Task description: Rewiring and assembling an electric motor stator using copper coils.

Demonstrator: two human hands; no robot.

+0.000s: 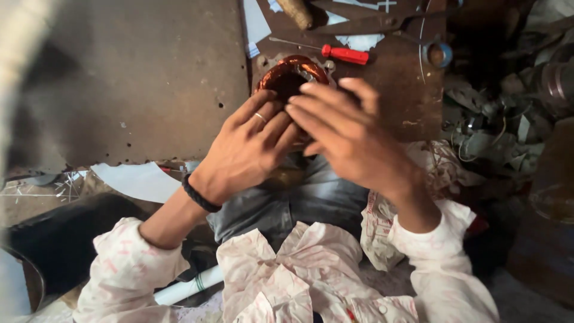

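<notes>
Head view, person seated, both hands raised over the lap at the near edge of the bench (119, 78).

Motor coil (291, 73): a ring of copper-coloured wire wound in a metal core, sitting at centre frame, 12 o'clock from the hands. Only its upper arc shows; the rest is behind the fingers.

Left hand (248, 149): ring on one finger, black band at the wrist. Fingers curl against the coil's lower left side, at about 7 o'clock on the ring. Grip looks closed on the coil, though the contact itself is hidden.

Right hand (347, 134): fingers laid flat and extended across the coil from 4 o'clock, overlapping the left fingertips. Whether it clasps or merely presses, I cannot tell.

Handling, as judgement: the core should be heavy and stiff for its size; the fine wire and its lacquer look easily scratched or bent. Best held by the metal rim, not the windings.

Around it: red-handled screwdriver (344, 55) at 1 o'clock, just beyond the coil; large scissors (365, 24) further at 1 o'clock; a small blue-rimmed spool (438, 54) at 2 o'clock.

Labels: none readable. White paper scraps (359, 40) lie under the scissors; a pale sheet (140, 179) at 9 o'clock.
</notes>
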